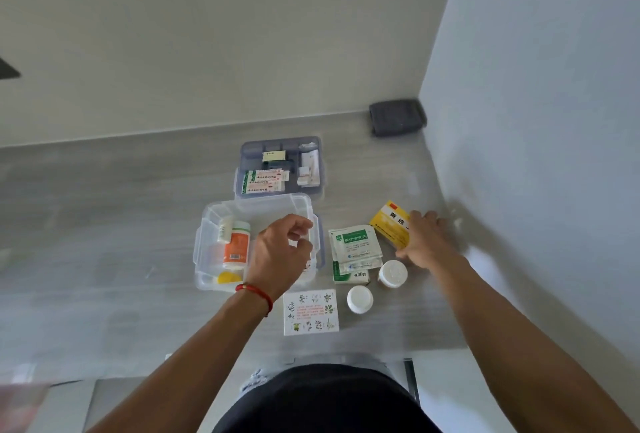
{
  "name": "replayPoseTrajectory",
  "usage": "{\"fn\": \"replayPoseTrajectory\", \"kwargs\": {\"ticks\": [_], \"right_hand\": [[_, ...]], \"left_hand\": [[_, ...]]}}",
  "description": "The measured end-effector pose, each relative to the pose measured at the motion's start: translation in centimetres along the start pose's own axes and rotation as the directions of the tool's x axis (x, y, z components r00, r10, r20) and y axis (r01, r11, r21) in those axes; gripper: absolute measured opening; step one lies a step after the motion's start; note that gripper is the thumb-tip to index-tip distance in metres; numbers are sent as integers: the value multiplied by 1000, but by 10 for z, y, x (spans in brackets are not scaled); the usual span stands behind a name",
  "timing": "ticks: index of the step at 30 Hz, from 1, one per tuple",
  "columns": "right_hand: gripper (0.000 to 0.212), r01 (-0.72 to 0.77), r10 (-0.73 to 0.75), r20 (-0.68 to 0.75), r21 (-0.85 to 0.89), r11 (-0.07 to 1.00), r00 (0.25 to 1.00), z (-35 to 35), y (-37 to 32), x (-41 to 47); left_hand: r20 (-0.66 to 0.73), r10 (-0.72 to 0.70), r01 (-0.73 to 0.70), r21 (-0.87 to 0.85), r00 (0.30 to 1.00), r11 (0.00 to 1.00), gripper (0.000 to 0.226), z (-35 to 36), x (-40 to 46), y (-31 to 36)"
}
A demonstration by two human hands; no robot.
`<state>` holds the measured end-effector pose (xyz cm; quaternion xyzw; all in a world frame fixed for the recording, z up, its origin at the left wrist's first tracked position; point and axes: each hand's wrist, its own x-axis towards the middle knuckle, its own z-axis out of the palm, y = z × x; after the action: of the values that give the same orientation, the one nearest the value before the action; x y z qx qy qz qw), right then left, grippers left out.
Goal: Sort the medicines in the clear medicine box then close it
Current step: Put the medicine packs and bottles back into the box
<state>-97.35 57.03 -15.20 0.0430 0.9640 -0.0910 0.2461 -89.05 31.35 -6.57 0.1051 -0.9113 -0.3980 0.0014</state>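
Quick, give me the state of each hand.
Left hand: loosely curled over the clear box, apparently empty.
Right hand: open, resting on the yellow box.

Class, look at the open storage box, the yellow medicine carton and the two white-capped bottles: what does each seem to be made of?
Storage box: clear, glossy plastic; its contents show through the walls. Yellow medicine carton: probably printed card, with flat faces and sharp folded edges. White-capped bottles: likely white plastic, with smooth matte round caps.

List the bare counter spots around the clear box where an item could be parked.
Free: the wide counter left of the clear box, and the strip between the grey tray and the dark cloth. Crowded: right of the box, where sachets, two white bottles and the yellow box cluster.
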Motion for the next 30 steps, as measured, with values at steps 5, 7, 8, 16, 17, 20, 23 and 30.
{"fn": "replayPoseTrajectory", "kwargs": {"ticks": [5,7,8,16,17,20,23,30], "right_hand": [[78,-25,27,-71,31,999,997,-13,-6,-10],[78,7,6,-148,90,996,989,-28,-12,-17],[80,40,-18,-190,113,993,982,-36,-17,-23],[87,540,-498,-271,106,835,824,-75,-112,-84],[86,586,-547,-267,91,805,793,-73,-127,-88],[84,649,-633,-224,1,761,741,-60,-165,-88],[77,659,-678,-152,-159,735,719,-41,-193,-79],[56,536,-625,-25,-488,689,780,2,-221,-57]], "left_hand": [[10,-7,7,-21,1000,1000,27,-18,8,-20],[26,-17,19,-57,1000,998,28,-26,12,-29],[33,-20,23,-74,999,997,28,-29,15,-33],[210,-128,218,-494,969,842,18,-61,52,-50],[205,-144,235,-541,968,807,20,-67,55,-56],[-20,-179,158,-383,984,910,20,-84,59,-85],[-192,-52,29,-116,980,993,21,-95,54,-114],[-152,237,-225,88,960,970,30,-88,42,-145]]}}
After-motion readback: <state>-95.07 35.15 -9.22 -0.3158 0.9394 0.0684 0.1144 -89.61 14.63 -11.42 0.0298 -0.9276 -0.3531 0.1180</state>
